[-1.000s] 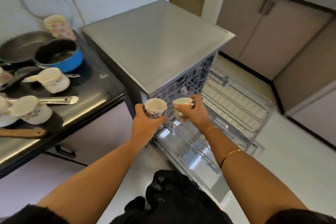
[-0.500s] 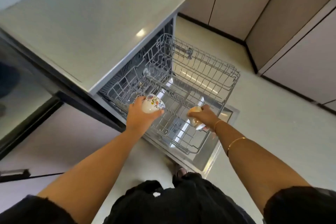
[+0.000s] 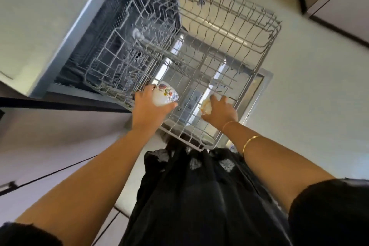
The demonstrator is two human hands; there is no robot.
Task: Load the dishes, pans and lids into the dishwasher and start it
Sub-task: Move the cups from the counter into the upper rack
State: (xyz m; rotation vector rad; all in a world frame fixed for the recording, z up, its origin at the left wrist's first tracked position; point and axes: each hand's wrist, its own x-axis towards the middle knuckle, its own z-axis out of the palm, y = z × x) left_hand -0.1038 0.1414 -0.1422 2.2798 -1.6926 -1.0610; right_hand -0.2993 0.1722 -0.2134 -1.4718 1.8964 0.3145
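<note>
1. Here, the left hand (image 3: 149,111) holds a floral cup (image 3: 165,95) in curled fingers, the dishwasher rack (image 3: 265,54) just beyond them.
2. The right hand (image 3: 220,110) grips a second cup (image 3: 206,106), fingers down inside the rack.

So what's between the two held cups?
Only bare grey wire rack, head view; floral white cup in left hand, pale cup in right hand.

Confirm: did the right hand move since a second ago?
Yes. The right hand, gripping a cup, went from above the rack down into it, toward its pulled-out end.
</note>
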